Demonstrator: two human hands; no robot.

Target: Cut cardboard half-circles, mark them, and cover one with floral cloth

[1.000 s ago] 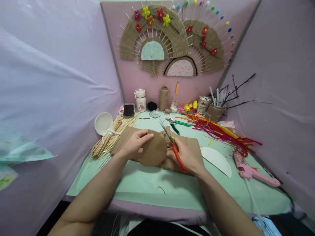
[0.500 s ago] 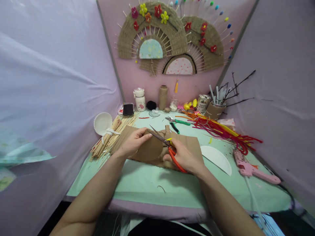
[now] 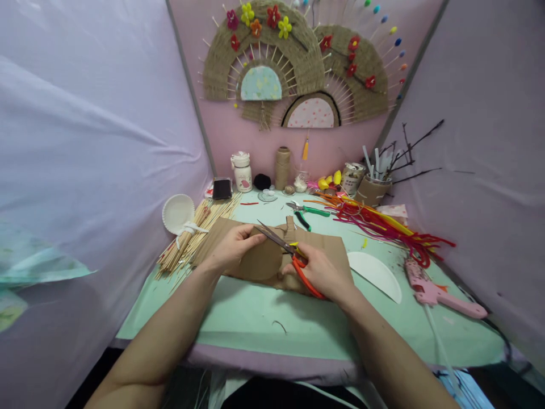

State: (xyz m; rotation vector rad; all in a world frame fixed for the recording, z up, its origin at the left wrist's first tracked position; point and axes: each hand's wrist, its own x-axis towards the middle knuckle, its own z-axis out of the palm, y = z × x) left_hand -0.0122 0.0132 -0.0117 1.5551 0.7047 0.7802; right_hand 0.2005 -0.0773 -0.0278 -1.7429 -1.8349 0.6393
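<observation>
A pair of scissors [image 3: 304,276] with orange handles is in my right hand [image 3: 317,266], fingers wrapped round the handles. Their dark blades point up and left, over a piece of brown cardboard [image 3: 259,261]. My left hand [image 3: 236,245] pinches the upper part of that cardboard, thumb and forefinger close to the blade tips. Under it lies a larger cardboard sheet [image 3: 334,250], with a narrow strip [image 3: 290,222] sticking up at its back edge. Exactly where the blades meet the cardboard is hard to make out.
Bamboo sticks [image 3: 204,236] and a white paper bowl [image 3: 177,214] lie left. Green-handled pliers [image 3: 313,211] are behind the cardboard. To the right are a white half-disc [image 3: 377,275], coloured pipe cleaners [image 3: 378,227] and a pink glue gun [image 3: 443,298]. A bottle [image 3: 242,173] and twine spool [image 3: 282,168] stand behind.
The scissors' blades and my left thumb have shifted very slightly. Both hands keep the same hold, and the cardboard is in nearly the same place.
</observation>
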